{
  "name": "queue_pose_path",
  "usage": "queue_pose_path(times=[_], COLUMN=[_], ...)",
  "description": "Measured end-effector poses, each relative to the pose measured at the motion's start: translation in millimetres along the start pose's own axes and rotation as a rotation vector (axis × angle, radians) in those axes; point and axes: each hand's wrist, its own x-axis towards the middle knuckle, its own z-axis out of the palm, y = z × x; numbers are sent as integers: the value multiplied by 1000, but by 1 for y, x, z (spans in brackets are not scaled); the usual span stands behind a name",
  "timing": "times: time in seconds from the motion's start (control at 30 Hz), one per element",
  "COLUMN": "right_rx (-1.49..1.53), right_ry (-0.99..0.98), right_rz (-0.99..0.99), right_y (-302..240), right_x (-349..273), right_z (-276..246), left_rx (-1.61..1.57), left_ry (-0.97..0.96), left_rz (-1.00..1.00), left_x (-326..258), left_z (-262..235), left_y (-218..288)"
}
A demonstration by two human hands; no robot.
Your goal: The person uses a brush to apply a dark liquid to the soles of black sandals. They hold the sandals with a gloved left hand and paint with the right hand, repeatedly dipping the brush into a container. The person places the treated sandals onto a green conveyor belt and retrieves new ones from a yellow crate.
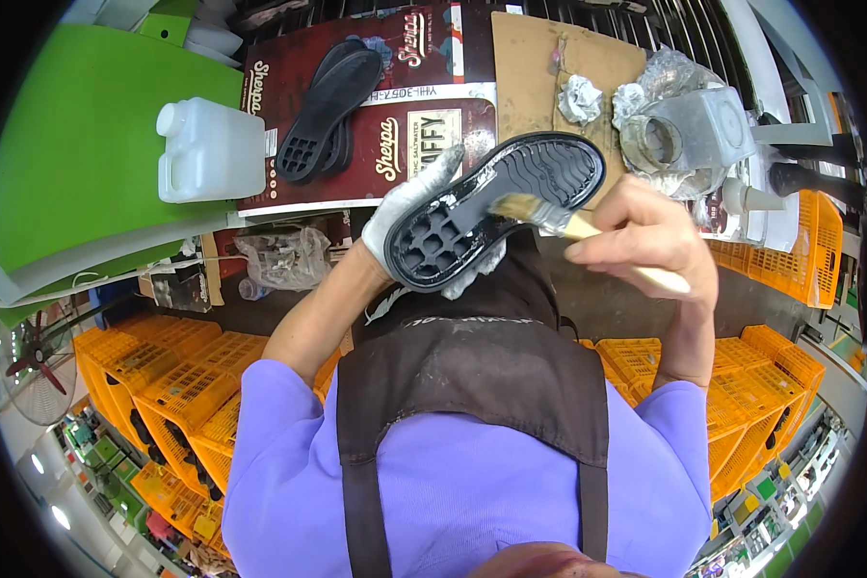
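Note:
In my gloved left hand [409,207] I hold a black rubber shoe sole [496,207], its hollow inner face turned up. The white glove wraps the sole's heel end, with some fingertips showing along the near edge. A wet-looking whitish film marks parts of the sole's rim and middle. My bare right hand [650,236] pinches the pale handle of a flat paintbrush [539,212]. The bristles touch or hover just over the middle of the sole; I cannot tell which. Farther left, several black soles [329,111] lie stacked on flattened dark red cardboard [376,193].
A white plastic jug [212,149] stands left on the green surface [77,125]. At the right are a clear cut container [689,135], crumpled white wads [580,99] and a white squeeze bottle [747,197]. Orange crates [188,385] stand on both sides of me.

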Motion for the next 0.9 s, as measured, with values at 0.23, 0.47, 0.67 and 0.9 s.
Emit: queue_pose_path(times=[0.23,0.47,0.67,0.9], right_rx=[-117,-147,-224,-260], right_ry=[71,162,234,468], right_rz=[0,152,246,325], right_y=[20,32,34,34], right_x=[-5,-13,-14,1], right_z=[13,6,7,31], left_rx=[-236,-173,108,806], left_ry=[-12,-96,-67,118], left_rz=[-22,30,124,309], left_x=[-8,-8,-6,3], left_z=[8,-2,-18,-33], left_y=[-4,-9,-13,-18])
